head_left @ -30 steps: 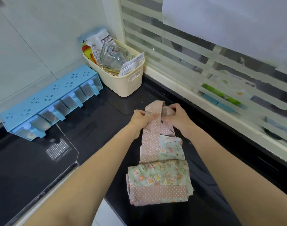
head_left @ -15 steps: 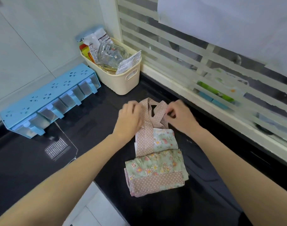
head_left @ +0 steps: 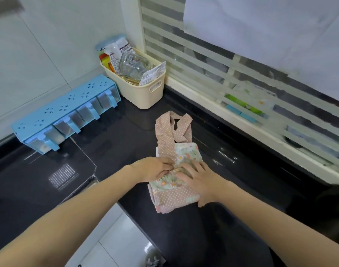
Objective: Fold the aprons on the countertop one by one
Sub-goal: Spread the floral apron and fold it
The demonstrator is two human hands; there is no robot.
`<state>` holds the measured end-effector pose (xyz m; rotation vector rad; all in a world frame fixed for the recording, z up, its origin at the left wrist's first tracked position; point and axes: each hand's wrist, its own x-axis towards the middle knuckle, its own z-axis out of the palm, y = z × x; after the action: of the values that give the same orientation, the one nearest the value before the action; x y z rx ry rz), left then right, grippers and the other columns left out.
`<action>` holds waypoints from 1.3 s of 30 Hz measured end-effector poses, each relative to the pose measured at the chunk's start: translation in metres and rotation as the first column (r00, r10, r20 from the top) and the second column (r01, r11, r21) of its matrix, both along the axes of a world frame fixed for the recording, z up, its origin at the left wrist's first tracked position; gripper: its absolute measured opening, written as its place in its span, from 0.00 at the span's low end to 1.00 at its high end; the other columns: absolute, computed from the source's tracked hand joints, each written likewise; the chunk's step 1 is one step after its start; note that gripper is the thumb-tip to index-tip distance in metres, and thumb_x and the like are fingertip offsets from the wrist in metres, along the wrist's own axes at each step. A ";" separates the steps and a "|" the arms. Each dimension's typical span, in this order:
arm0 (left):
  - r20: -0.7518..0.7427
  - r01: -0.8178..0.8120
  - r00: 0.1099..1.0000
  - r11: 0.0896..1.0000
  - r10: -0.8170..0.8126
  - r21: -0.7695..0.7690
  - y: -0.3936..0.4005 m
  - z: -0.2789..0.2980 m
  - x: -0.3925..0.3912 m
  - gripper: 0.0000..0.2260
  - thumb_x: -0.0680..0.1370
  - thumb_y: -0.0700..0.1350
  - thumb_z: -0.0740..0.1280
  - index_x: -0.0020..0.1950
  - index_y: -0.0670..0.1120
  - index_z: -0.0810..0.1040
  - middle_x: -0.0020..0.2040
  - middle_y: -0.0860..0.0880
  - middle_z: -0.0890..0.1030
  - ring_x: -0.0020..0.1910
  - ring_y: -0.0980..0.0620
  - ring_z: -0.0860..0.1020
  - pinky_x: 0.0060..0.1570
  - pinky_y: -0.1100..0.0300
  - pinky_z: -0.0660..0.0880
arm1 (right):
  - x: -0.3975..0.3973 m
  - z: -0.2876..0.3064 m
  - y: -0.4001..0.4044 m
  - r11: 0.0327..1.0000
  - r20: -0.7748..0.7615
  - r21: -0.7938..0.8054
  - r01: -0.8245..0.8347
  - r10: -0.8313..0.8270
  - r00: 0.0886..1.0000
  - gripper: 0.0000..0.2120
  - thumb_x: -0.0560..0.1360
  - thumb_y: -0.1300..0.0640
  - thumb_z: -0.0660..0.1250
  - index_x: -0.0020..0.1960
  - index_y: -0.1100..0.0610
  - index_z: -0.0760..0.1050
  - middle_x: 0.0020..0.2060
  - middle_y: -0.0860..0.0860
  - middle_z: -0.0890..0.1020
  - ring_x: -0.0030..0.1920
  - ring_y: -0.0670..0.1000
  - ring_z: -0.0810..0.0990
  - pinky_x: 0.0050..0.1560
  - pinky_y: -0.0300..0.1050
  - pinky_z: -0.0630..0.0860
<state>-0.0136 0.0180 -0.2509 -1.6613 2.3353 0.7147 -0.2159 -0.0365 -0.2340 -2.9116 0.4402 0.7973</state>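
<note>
A small apron (head_left: 175, 197) of green floral and pink dotted cloth lies folded into a narrow bundle on the black countertop (head_left: 126, 135). Its pink dotted straps (head_left: 173, 126) lie loose at the far end. My left hand (head_left: 154, 168) rests on the bundle's left side, fingertips at the middle fold; I cannot tell whether they pinch the cloth. My right hand (head_left: 198, 180) lies flat on the right side with fingers spread, pressing the floral part down.
A blue spice rack (head_left: 66, 114) stands along the left wall. A cream basket (head_left: 145, 93) with packets sits in the far corner. A slatted window frame (head_left: 232, 120) runs along the right. The counter's near edge drops to a tiled floor (head_left: 114, 237).
Both hands left the straps at the far end and came toward me onto the middle of the folded bundle. The straps now lie loose on the counter.
</note>
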 end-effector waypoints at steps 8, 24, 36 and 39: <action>0.086 -0.136 0.988 0.986 0.128 0.092 0.003 0.008 -0.011 0.21 0.84 0.51 0.48 0.75 0.48 0.62 0.76 0.54 0.59 0.72 0.53 0.63 0.68 0.59 0.58 | -0.020 -0.008 0.002 0.996 0.125 -0.053 0.067 -0.060 0.990 0.44 0.67 0.44 0.69 0.75 0.49 0.48 0.69 0.57 0.60 0.65 0.60 0.64 0.62 0.55 0.63; -0.479 -0.708 0.350 0.562 0.805 0.427 0.001 0.008 0.004 0.27 0.66 0.61 0.73 0.57 0.49 0.72 0.55 0.52 0.78 0.53 0.53 0.77 0.54 0.57 0.76 | 0.012 0.016 -0.079 0.121 -0.370 0.750 0.650 -0.738 0.565 0.25 0.68 0.51 0.76 0.62 0.55 0.75 0.54 0.50 0.82 0.54 0.49 0.81 0.60 0.46 0.76; -0.100 -0.796 0.539 0.544 0.836 0.265 -0.063 0.014 0.006 0.29 0.75 0.53 0.68 0.70 0.40 0.64 0.64 0.44 0.72 0.60 0.47 0.73 0.51 0.59 0.70 | 0.034 -0.009 -0.087 0.350 -0.063 0.518 0.781 -0.894 0.443 0.45 0.70 0.40 0.69 0.75 0.61 0.53 0.71 0.58 0.63 0.69 0.57 0.67 0.63 0.48 0.70; -0.178 -0.733 0.422 0.450 0.889 0.510 -0.072 0.019 0.017 0.33 0.74 0.48 0.71 0.74 0.40 0.60 0.68 0.45 0.69 0.63 0.47 0.72 0.57 0.57 0.73 | 0.031 -0.007 -0.087 0.069 -0.196 0.675 0.735 -0.943 0.268 0.45 0.67 0.46 0.75 0.74 0.62 0.57 0.67 0.57 0.71 0.64 0.55 0.73 0.61 0.48 0.73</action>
<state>0.0030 -0.0540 -0.2323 -2.6384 1.1819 1.7178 -0.1846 -0.1235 -0.2409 -1.4760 1.3411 0.1619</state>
